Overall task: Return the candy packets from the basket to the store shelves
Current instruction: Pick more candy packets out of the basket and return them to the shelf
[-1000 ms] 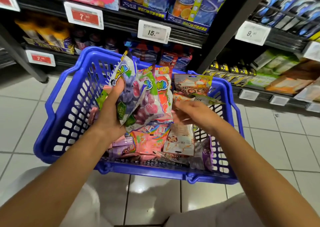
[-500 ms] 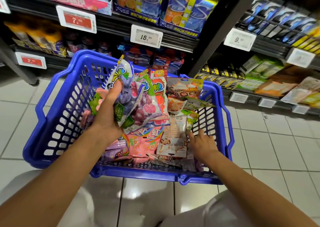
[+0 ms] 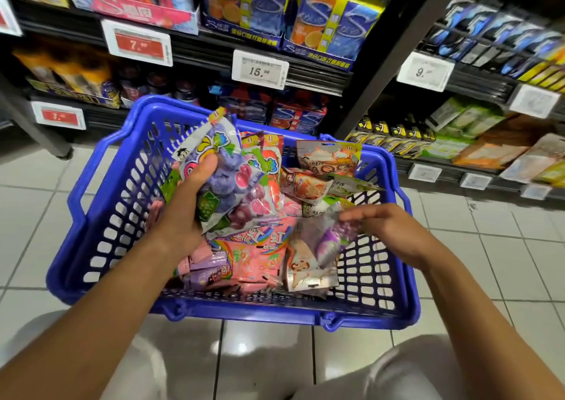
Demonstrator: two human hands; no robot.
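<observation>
From where I watch, the job looks barely begun: the blue basket [image 3: 101,216] sits on the tiled floor under both my hands with plenty of candy packets still piled in it, pink and purple ones lying below my left wrist and pale ones below my right fingers. I cannot see any packet going onto a shelf at this moment, so I judge nearly all the returning is left to do

My left hand [image 3: 183,216] is curled around a fanned bundle of gummy packets [image 3: 227,185], thumb pressed across the front of the purple grape one, fingers hidden behind. The bundle stands upright above the pile, just left of the brown snack packets at the far side of the basket

My right hand [image 3: 388,228] is partly closed, its fingertips pinching the top edge of a small purple packet [image 3: 328,242] that hangs from them, its lower end near the pile, between my two hands. The store shelves [image 3: 305,75] stand beyond the basket, well apart from both hands
</observation>
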